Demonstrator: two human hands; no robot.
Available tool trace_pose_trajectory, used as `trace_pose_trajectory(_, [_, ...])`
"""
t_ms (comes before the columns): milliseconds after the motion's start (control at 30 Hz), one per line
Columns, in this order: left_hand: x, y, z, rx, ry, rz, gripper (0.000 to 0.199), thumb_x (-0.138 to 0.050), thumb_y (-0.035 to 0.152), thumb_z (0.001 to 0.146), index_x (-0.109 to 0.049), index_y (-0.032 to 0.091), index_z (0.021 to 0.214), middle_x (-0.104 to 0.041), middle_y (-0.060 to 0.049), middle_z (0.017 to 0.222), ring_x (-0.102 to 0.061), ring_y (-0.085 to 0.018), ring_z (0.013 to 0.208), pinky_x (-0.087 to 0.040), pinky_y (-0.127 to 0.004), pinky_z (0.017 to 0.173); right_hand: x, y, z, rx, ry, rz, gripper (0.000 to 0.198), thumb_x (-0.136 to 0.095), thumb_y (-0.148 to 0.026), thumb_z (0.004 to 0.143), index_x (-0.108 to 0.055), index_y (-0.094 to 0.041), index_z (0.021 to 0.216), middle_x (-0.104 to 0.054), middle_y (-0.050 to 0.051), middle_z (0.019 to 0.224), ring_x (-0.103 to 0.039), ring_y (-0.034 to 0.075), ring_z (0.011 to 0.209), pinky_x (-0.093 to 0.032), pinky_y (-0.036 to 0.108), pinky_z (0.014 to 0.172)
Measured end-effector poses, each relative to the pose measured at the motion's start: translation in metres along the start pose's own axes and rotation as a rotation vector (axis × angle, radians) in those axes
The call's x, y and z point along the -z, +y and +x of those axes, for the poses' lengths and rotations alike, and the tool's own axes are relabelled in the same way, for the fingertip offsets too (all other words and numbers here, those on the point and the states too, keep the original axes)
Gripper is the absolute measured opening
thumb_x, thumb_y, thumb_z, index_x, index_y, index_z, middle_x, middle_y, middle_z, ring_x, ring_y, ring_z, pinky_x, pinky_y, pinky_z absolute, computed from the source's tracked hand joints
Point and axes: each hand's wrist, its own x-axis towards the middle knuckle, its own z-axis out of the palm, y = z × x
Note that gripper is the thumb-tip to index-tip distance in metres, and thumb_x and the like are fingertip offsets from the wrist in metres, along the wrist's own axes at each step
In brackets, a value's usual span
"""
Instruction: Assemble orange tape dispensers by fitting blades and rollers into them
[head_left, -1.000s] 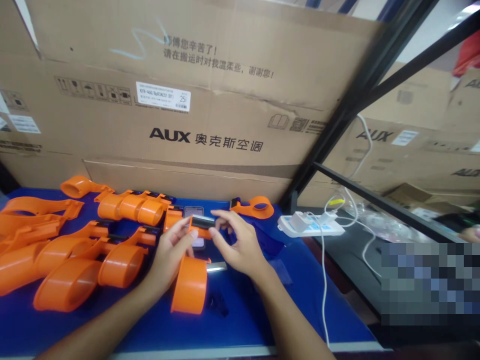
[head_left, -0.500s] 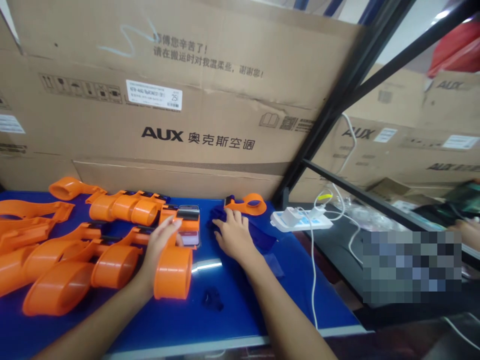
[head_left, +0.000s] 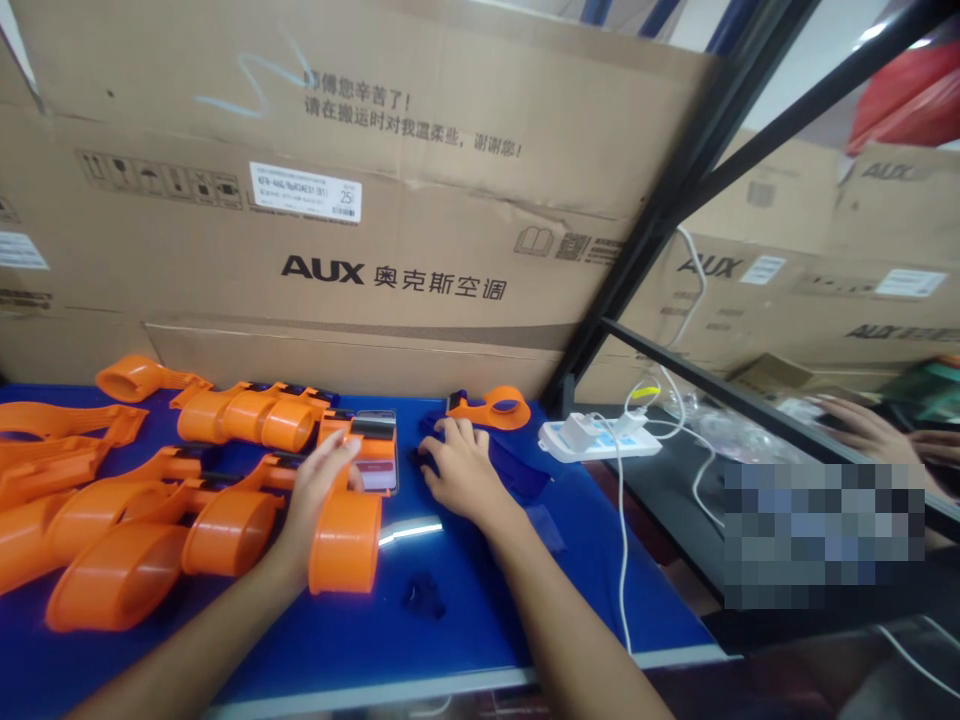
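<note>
My left hand (head_left: 319, 480) grips an orange plastic part with a wide ring (head_left: 345, 542) at its near end and a dark strip across its far end. Behind that part, a phone-like flat device (head_left: 379, 475) lies partly covered on the table. My right hand (head_left: 461, 465) is to the right, palm down with fingers curled and pinched at a small dark piece that I cannot make out. A dark blue bag-like sheet (head_left: 517, 475) lies beside and under this hand. Just beyond it rests another orange ringed part (head_left: 495, 408).
Several orange ringed parts (head_left: 232, 530) crowd the left of the blue table (head_left: 465, 640). A small dark scrap (head_left: 424, 597) lies near the front. A white power strip (head_left: 600, 437) with cords sits right, by a black frame. A large cardboard box (head_left: 420, 200) stands behind; another person's hand (head_left: 862, 430) is far right.
My right hand has shifted slightly left and its fingers have curled in more. My left hand and its orange part have barely moved. The other person's hand has come further into view.
</note>
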Motion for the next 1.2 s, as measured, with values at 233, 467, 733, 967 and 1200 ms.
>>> trace_pose_trajectory(233, [-0.001, 0.004, -0.004, 0.0, -0.035, 0.026, 0.041, -0.078, 0.054, 0.078, -0.055, 0.021, 0.079, -0.05, 0.007, 0.049, -0.042, -0.009, 0.043, -0.037, -0.02, 0.047, -0.001, 0.002, 0.0, -0.029, -0.026, -0.016, 0.023, -0.063, -0.028, 0.093, -0.072, -0.023, 0.114, -0.054, 0.017, 0.134, -0.042, 0.038, 0.127, -0.034, 0.049, 0.094])
trace_pose_trajectory(467, [-0.002, 0.003, -0.002, 0.0, -0.016, 0.005, 0.042, -0.079, 0.055, 0.075, -0.055, 0.021, 0.077, -0.05, 0.007, 0.048, -0.044, -0.009, 0.041, -0.037, -0.02, 0.045, 0.009, 0.001, 0.002, -0.046, 0.108, 0.26, 0.017, -0.062, -0.025, 0.093, -0.064, -0.022, 0.109, -0.068, 0.011, 0.119, -0.056, 0.03, 0.116, -0.039, 0.048, 0.098])
trace_pose_trajectory(733, [-0.002, 0.002, 0.0, 0.036, 0.02, -0.035, 0.046, -0.079, 0.057, 0.074, -0.059, 0.02, 0.092, -0.061, 0.003, 0.052, -0.053, -0.012, 0.043, -0.042, -0.021, 0.047, 0.018, -0.017, 0.004, 0.048, 0.393, 0.913, 0.017, -0.068, -0.031, 0.091, -0.066, -0.021, 0.105, -0.072, 0.006, 0.103, -0.068, 0.02, 0.091, -0.056, 0.036, 0.085])
trace_pose_trajectory(967, [-0.007, 0.005, -0.004, 0.083, 0.056, -0.085, 0.054, -0.08, 0.056, 0.073, -0.057, 0.02, 0.106, -0.067, 0.001, 0.058, -0.058, -0.015, 0.047, -0.047, -0.023, 0.049, 0.026, -0.03, 0.0, 0.101, 0.496, 0.934, 0.016, -0.071, -0.03, 0.092, -0.074, -0.024, 0.106, -0.072, 0.007, 0.107, -0.068, 0.019, 0.086, -0.059, 0.036, 0.082])
trace_pose_trajectory(1200, [-0.008, 0.004, -0.005, 0.08, 0.045, -0.085, 0.05, -0.079, 0.054, 0.074, -0.057, 0.02, 0.103, -0.068, 0.0, 0.061, -0.059, -0.015, 0.046, -0.047, -0.024, 0.048, 0.014, -0.042, 0.0, -0.028, 0.67, 1.048, 0.013, -0.072, -0.028, 0.092, -0.065, -0.023, 0.101, -0.069, 0.005, 0.094, -0.068, 0.018, 0.08, -0.059, 0.033, 0.076])
